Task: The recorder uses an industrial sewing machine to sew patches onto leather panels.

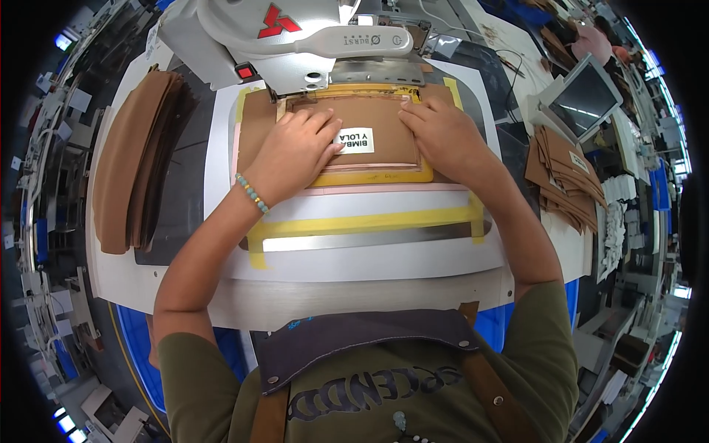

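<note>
A brown panel [377,114] with a white printed label [362,140] lies inside a yellow-edged template frame [377,177], under the head of a white sewing machine [258,55]. My left hand [295,155] rests on the panel's left part, its fingers spread flat and the fingertips beside the label. At the upper right corner of the frame, the fingers of my right hand [447,140] are slightly bent and press on the panel and the frame's edge. Neither hand is lifting anything. Part of the frame's left side is hidden under my left hand.
Stacked brown panels [129,162] lie at the left of the table. On the right sits a pile of brown pieces [565,173], below a screen [587,96]. Yellow tape [369,221] crosses the white sheet in front. Blue bins [136,347] stand below the table edge.
</note>
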Action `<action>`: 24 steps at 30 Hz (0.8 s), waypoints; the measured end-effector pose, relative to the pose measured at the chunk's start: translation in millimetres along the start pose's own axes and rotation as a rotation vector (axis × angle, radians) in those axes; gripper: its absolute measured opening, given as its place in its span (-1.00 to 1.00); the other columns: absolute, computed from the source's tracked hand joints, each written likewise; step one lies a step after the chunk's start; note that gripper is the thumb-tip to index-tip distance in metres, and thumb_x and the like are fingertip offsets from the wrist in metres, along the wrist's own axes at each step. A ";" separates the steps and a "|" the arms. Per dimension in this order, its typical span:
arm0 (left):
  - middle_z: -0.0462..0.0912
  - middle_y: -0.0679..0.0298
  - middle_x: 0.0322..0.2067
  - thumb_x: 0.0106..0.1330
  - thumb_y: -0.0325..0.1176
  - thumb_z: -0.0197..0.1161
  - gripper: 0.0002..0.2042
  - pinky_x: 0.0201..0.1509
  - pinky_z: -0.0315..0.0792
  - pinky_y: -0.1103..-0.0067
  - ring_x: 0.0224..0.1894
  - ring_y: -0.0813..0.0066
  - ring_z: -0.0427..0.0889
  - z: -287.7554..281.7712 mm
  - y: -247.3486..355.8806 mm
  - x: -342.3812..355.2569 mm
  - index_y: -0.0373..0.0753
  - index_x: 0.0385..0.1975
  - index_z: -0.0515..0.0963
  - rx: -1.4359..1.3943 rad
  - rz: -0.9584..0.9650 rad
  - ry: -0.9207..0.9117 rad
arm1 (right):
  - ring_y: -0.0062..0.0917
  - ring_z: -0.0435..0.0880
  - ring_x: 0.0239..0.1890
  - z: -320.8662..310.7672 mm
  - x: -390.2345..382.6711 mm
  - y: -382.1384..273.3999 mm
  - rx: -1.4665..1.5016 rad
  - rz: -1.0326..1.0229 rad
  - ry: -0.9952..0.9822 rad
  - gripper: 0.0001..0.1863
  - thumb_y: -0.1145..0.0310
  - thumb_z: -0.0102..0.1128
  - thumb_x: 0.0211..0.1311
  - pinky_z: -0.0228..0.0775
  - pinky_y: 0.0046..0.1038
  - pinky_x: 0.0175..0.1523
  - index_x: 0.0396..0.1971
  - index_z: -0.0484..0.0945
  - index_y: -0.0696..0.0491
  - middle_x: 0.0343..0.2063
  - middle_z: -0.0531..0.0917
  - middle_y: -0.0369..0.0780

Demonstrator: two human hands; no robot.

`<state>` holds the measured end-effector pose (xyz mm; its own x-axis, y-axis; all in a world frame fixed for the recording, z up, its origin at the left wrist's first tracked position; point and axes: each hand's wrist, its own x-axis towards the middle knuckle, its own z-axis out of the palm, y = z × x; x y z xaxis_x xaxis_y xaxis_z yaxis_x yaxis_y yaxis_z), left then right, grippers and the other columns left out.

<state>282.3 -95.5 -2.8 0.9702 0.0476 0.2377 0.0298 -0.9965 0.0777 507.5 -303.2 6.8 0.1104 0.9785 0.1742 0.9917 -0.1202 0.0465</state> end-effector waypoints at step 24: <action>0.61 0.04 0.31 0.55 -0.23 0.27 -0.60 0.46 0.43 0.22 0.40 -0.01 0.51 6.0 0.0 0.5 -0.31 0.26 0.61 -0.137 0.042 0.034 | -0.34 0.66 0.07 17.9 46.9 -37.2 0.043 -0.199 0.130 -0.60 0.45 0.24 0.25 0.64 -0.39 0.12 0.09 0.73 0.14 0.13 0.75 -0.23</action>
<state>284.2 -95.9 -8.5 0.9610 0.0111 0.2762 -0.0456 -0.9792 0.1979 477.0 -249.8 -4.4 -0.0940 0.9520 0.2912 0.9953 0.0827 0.0510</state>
